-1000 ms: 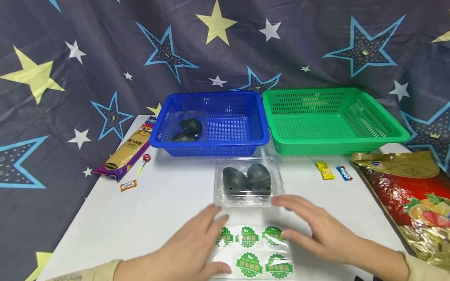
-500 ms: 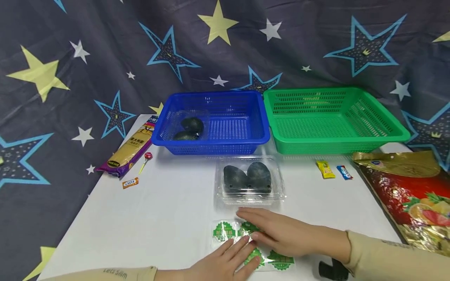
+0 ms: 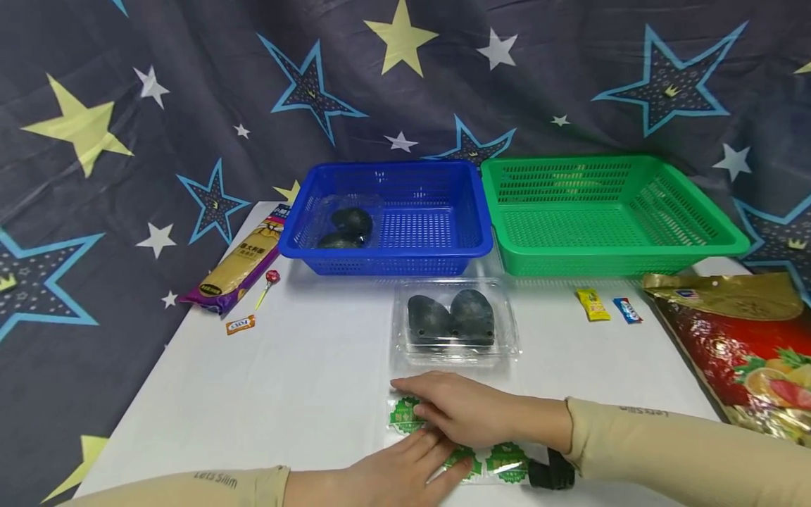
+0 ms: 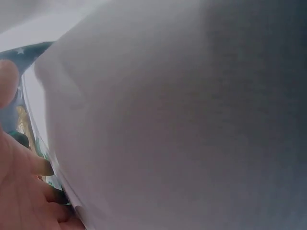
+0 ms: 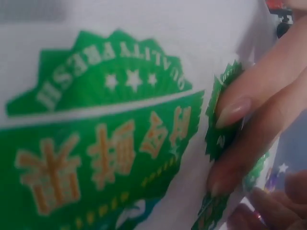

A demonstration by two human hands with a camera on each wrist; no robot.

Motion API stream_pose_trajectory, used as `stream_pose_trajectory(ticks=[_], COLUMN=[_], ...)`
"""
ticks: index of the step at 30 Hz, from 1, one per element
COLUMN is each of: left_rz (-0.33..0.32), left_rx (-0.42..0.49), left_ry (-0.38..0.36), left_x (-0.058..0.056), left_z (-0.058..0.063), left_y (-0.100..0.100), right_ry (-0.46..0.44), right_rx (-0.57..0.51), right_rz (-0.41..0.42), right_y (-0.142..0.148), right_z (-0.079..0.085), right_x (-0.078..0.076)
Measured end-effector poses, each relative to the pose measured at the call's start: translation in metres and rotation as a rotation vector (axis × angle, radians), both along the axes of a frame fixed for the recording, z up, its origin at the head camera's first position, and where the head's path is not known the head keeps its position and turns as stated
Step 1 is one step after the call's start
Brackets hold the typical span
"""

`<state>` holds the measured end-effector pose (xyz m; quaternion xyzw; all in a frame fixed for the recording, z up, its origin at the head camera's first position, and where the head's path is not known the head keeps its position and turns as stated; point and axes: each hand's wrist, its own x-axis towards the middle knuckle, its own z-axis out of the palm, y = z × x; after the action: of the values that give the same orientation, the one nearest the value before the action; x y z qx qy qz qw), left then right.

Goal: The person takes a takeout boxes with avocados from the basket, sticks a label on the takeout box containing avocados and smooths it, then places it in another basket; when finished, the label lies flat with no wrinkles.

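Observation:
A sheet of round green stickers (image 3: 404, 415) with orange print lies on the white table at the near middle. My right hand (image 3: 465, 408) is over it, thumb and finger touching a sticker in the right wrist view, where a large sticker (image 5: 105, 163) fills the left side. My left hand (image 3: 395, 468) rests on the sheet, fingers spread, partly overlapped by the right hand in the head view. Just beyond stands a clear plastic clamshell box (image 3: 507, 345) with two dark, avocado-like fruits (image 3: 472, 313). The left wrist view is mostly a blurred pale surface.
A blue basket (image 3: 386, 255) holds a similar box; a green basket (image 3: 621, 252) is beside it. At left lie a noodle pack (image 3: 237, 264), a lollipop (image 3: 272, 277) and an orange sweet (image 3: 241, 324). At right are two sweets (image 3: 592, 304) and a red-gold bag (image 3: 728, 338).
Both hands have come down from above the sheet onto it and drawn together. My right hand has moved left across the stickers, over the left hand's fingers. The view has shifted slightly.

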<state>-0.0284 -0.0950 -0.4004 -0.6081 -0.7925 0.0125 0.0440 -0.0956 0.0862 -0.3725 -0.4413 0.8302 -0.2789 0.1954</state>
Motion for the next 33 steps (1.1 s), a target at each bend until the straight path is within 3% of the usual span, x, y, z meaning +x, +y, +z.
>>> stream_pose_trajectory(ticks=[8, 16, 19, 23, 27, 30, 33], left_rz=[0.003, -0.002, 0.005, 0.04, 0.058, 0.04, 0.058], left_rx=[-0.052, -0.044, -0.091, -0.185, -0.153, -0.071, -0.013], left_ry=[-0.04, -0.01, 0.024, -0.056, -0.153, -0.182, -0.223], left_x=[0.0, 0.0, -0.001, -0.007, -0.014, -0.018, -0.022], left_z=[0.002, 0.002, 0.003, 0.011, 0.021, 0.026, 0.033], left_y=[0.0, 0.001, 0.004, 0.008, 0.008, 0.008, 0.008], right_ry=[0.184, 0.257, 0.317, 0.361, 0.284, 0.165, 0.048], right_rx=[-0.083, -0.103, -0.16, -0.24, -0.197, -0.143, -0.131], right_rz=[0.013, -0.041, -0.049, -0.128, -0.295, -0.381, -0.43], right_y=[-0.005, -0.009, -0.006, 0.007, 0.028, 0.043, 0.051], right_z=[-0.003, -0.002, 0.012, 0.047, 0.071, 0.074, 0.072], right_x=[-0.001, -0.003, -0.004, -0.023, -0.063, -0.087, -0.1])
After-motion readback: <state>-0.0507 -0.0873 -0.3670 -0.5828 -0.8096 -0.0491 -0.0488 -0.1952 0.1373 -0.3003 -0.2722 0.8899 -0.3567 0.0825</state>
